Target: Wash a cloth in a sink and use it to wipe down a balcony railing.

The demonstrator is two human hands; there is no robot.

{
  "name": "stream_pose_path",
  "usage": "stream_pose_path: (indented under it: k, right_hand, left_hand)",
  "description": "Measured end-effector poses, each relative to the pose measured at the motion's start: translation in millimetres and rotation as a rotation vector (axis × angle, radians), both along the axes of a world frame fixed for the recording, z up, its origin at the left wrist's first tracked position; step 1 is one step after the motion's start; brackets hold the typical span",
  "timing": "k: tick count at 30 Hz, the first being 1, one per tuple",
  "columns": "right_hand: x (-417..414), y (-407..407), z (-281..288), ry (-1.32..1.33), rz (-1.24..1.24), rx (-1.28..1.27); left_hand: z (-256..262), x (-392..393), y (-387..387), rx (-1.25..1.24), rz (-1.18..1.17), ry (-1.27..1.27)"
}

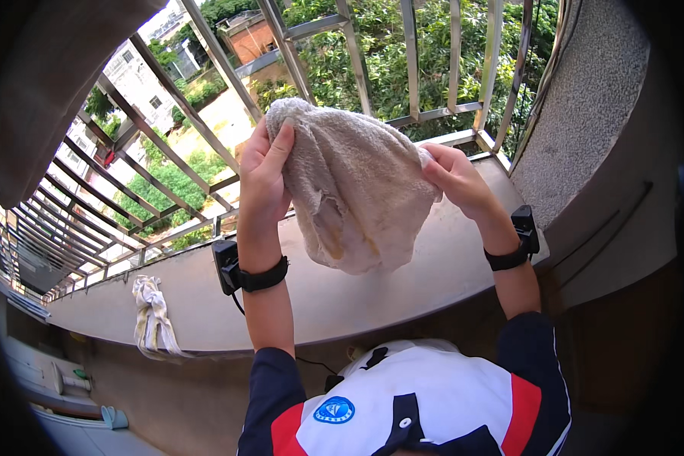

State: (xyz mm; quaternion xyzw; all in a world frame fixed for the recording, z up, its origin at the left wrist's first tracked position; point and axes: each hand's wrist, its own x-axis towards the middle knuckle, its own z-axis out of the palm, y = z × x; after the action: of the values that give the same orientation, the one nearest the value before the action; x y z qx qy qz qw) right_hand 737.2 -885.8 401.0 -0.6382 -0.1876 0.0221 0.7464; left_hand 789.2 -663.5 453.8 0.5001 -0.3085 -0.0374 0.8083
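Observation:
Between my two hands hangs a worn, off-white terry towel [365,182], spread out above the ledge. Yellowish stains and a torn patch mark its lower left part. My left hand [268,162] grips the upper left corner, thumb pressed on the near side. At the right edge, my right hand [456,176] pinches the cloth between thumb and fingers. The towel's far side is hidden from me. A black strap with a small device [251,272] is on my left wrist, and another strapped device [518,233] is on my right.
A pale ledge [216,302] runs along metal railings [205,119]. A crumpled, stained white cloth [153,319] drapes over its front edge at left. A rough-textured wall [587,114] closes the right side. A light-blue cup [114,418] stands low at left. Trees [376,62] grow beyond the railings.

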Motion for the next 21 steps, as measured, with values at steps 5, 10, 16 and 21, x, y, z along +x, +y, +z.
stream_pose_path:
  k: [5,10,16,21]
  right_hand:
    - [0,2,2,-0.149,-0.17,0.081]
    - [1,7,3,-0.681,-0.219,0.161]
    - [22,6,-7,-0.495,-0.108,0.397]
    - [70,-32,-42,-0.177,-0.173,0.405]
  left_hand:
    - [-6,7,9,0.028,0.019,0.015]
    - [-32,24,-4,0.136,-0.029,0.22]
    - [-88,24,-23,0.757,-0.107,0.119]
    - [-95,15,-12,0.771,-0.266,0.193]
